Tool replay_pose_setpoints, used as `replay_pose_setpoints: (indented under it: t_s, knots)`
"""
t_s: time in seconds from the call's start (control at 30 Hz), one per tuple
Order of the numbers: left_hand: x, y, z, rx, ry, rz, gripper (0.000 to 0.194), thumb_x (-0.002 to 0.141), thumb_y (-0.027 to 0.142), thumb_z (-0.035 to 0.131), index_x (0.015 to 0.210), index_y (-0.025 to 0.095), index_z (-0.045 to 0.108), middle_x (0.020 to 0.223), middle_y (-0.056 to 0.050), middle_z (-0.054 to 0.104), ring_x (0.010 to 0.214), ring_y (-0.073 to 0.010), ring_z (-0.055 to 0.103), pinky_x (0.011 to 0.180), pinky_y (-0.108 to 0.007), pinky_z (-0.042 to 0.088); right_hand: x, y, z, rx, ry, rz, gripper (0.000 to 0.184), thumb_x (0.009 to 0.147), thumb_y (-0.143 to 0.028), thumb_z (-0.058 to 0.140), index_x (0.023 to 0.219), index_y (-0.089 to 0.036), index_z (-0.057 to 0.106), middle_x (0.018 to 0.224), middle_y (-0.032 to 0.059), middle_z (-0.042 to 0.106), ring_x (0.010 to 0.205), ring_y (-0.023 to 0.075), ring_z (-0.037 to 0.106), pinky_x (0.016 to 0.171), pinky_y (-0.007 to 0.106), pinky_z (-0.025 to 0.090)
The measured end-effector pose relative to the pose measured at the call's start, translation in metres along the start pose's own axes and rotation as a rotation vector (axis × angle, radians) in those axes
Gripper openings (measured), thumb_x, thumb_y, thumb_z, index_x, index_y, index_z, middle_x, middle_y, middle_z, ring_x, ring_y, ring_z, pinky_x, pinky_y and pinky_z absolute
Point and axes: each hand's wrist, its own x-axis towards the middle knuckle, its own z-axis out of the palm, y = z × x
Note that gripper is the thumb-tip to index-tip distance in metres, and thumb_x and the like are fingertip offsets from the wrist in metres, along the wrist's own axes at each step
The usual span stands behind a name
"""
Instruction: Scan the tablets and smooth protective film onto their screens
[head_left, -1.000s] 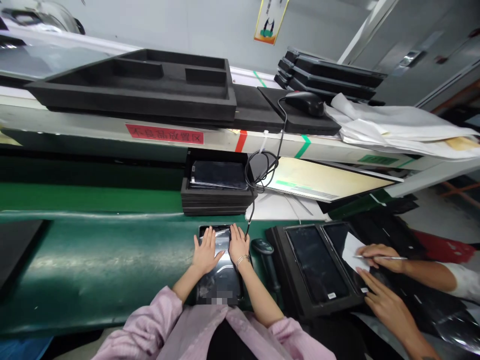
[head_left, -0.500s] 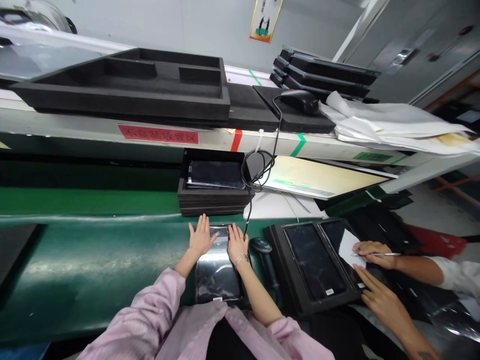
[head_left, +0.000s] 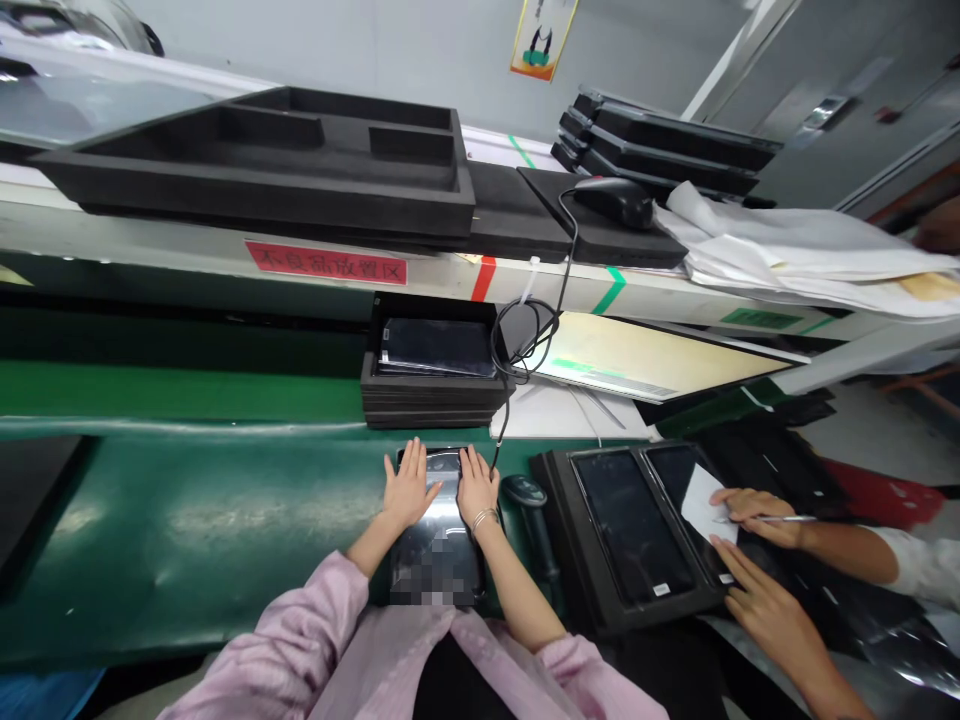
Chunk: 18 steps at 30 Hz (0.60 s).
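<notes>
A dark, glossy flat panel (head_left: pixel 441 535), like a tablet screen with clear film on it, lies on the green mat in front of me. My left hand (head_left: pixel 409 487) rests flat on its upper left part, fingers stretched out and thumb pointing inward. On the upper right edge lies my right hand (head_left: pixel 476 487), also flat with fingers extended. The panel's near end is blurred out. Just right of my right hand, a black handheld scanner (head_left: pixel 531 515) lies on the mat. Behind the panel stands a stack of black foam trays (head_left: pixel 435 405) holding similar panels (head_left: pixel 436 347).
At right, a foam tray (head_left: pixel 559 530) holds two panels. A co-worker's hands (head_left: pixel 757 550) hold a pen and a white paper (head_left: pixel 705 500) over it. A tilted monitor (head_left: pixel 660 355) and a looped cable (head_left: pixel 525 340) are behind. A shelf (head_left: pixel 435 270) spans above, bearing a large foam tray (head_left: pixel 285 190).
The view has shifted slightly, so the background sits a little farther right. My left hand has moved slightly on the panel; my right hand stays nearly in place.
</notes>
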Motion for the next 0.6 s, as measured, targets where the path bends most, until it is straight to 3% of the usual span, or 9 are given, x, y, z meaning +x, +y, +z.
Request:
replay_pose_setpoints:
  t_s: [0.27, 0.47, 0.6]
  knots:
    - [-0.037, 0.014, 0.017, 0.021, 0.075, 0.093, 0.071, 0.090, 0.053, 0.022, 0.143, 0.005, 0.017, 0.153, -0.015, 0.008, 0.143, -0.0289, 0.007, 0.107, -0.067, 0.022, -0.001, -0.003, -0.006, -0.016, -0.029, 0.022, 0.057, 0.089, -0.013, 0.027, 0.144, -0.023, 0.032, 0.151, 0.0017, 0.021, 0.137, 0.0167, 0.025, 0.111, 0.044, 0.020]
    - [-0.035, 0.017, 0.014, 0.015, 0.036, 0.061, 0.071, 0.091, 0.053, 0.021, 0.142, 0.005, 0.018, 0.152, -0.015, 0.007, 0.143, -0.0288, 0.009, 0.108, -0.068, 0.021, -0.001, -0.002, -0.005, -0.011, -0.001, 0.021, 0.055, 0.089, -0.013, 0.029, 0.143, -0.022, 0.036, 0.152, 0.0040, 0.021, 0.136, 0.0177, 0.027, 0.110, 0.044, 0.021]
    - [-0.018, 0.010, 0.008, 0.007, 0.001, 0.013, 0.073, 0.090, 0.054, 0.021, 0.143, 0.004, 0.015, 0.153, -0.015, 0.006, 0.143, -0.0286, 0.007, 0.108, -0.067, 0.019, -0.002, -0.002, -0.005, -0.020, -0.001, 0.021, 0.054, 0.090, -0.015, 0.029, 0.143, -0.024, 0.035, 0.152, 0.0037, 0.019, 0.136, 0.0188, 0.026, 0.110, 0.046, 0.021]
